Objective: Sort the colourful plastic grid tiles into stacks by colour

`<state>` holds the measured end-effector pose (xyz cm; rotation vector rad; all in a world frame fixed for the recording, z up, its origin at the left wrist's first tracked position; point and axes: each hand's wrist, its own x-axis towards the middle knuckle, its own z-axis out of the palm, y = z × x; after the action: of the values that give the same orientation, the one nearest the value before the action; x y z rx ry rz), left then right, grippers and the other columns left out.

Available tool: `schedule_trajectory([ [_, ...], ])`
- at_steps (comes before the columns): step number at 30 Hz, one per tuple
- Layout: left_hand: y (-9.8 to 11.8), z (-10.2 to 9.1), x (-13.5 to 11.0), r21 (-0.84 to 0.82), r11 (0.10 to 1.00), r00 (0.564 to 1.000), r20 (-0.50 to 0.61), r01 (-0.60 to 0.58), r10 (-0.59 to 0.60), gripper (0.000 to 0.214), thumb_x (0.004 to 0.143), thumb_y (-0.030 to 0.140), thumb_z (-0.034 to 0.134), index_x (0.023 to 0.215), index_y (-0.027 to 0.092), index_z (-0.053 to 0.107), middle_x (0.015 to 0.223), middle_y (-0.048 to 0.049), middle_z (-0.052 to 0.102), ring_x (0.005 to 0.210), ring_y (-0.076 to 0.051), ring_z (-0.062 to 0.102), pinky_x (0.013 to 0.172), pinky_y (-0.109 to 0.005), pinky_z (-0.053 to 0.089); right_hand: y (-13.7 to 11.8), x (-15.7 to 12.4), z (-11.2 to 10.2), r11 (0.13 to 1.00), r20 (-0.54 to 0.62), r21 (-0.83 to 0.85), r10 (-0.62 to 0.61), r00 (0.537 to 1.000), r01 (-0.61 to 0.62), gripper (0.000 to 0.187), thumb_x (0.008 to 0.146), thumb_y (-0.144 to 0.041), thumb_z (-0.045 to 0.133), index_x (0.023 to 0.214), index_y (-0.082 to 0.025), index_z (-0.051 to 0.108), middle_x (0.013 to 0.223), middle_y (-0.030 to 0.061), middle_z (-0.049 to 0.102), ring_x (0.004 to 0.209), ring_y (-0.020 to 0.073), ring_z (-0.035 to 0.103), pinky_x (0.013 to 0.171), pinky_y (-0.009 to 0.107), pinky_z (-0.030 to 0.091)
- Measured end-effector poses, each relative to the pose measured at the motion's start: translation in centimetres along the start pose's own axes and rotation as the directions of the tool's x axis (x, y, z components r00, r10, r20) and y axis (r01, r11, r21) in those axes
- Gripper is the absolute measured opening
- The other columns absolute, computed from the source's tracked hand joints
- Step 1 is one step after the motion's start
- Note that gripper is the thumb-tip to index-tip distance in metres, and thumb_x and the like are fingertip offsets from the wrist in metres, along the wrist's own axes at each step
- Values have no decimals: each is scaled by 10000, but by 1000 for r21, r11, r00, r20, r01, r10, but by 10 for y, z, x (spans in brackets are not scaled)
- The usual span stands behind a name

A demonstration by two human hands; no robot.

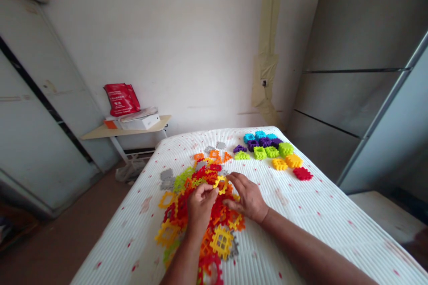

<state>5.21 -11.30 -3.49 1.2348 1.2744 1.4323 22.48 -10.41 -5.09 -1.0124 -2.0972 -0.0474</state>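
table [317, 202] is carrying a jumbled heap of plastic pieces [220, 211], and look, right hand [247, 197] is holding its fingers apart just alongside, while left hand [201, 207] is pinching one yellow piece [217, 181] over the heap!

- The yellow piece [221, 178] in the left hand [201, 202] looked like smooth plastic.
- The pile of pieces [218, 210] under this hand seemed of similar plastic.
- To the left of it, the white cover [133, 218] looked like ribbed cloth.
- Far beyond the left hand, the red bag [121, 99] appeared as glossy plastic.
- Right of the right hand [246, 197], the grey cabinet [347, 93] had a metallic sheen.
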Motion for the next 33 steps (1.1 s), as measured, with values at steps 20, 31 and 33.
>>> schedule_trajectory([
  [20,6,6,-6,15,1000,1000,7,-28,28,338,633,433,648,809,145,670,515,9,564,531,-142,559,513,-237,459,30,6,-9,959,35,-188,222,974,-212,590,754,-170,550,1331,-171,426,1245,123,517,1104,243,472,914,385,428],
  [31,6,2,-5,72,996,998,-28,-61,63,307,620,429,659,760,157,679,602,-23,633,562,-161,586,516,-254,482,103,-10,-38,703,141,-446,666,733,-553,638,686,-88,510,1320,-135,458,1288,108,515,1153,225,465,966,298,359],
  [33,6,2,-5,85,994,997,-30,-73,75,299,628,425,653,757,157,682,607,-27,639,559,-161,587,514,-255,483,102,-10,-41,701,155,-452,671,725,-552,625,687,-103,528,1308,-137,466,1277,113,513,1134,228,473,956,303,358],
])
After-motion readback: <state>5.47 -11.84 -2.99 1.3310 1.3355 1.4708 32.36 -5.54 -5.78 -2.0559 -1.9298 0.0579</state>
